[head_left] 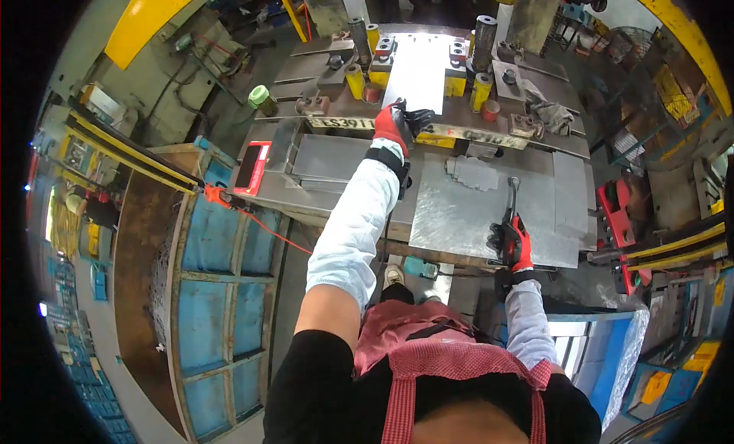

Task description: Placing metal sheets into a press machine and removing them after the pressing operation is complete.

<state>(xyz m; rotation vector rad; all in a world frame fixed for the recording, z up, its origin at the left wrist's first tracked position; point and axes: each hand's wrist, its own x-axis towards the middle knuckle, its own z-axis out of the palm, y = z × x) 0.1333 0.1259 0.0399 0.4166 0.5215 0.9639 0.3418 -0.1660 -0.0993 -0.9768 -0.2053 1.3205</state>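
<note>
My left hand [401, 123], in a red and black glove, reaches forward to the near edge of a bright flat metal sheet [417, 73]. Its fingers are closed at that edge. The sheet lies in the press die between yellow-based posts. My right hand [512, 243], gloved likewise, is wrapped round a wrench-shaped metal tool [511, 195], whose forked head points away from me. The tool is over a metal plate [459, 214] on the bench. A small stack of cut metal pieces [471, 173] lies on this plate, left of the tool's head.
Rectangular metal sheets [329, 159] lie at the bench's left, beside a red-framed dark panel [253, 169]. A green-lidded jar [261, 98] stands behind them. A grey rag [552, 115] lies at the die's right. Yellow-striped bars [130, 153] flank the work area; a blue-panelled crate [222, 276] stands left.
</note>
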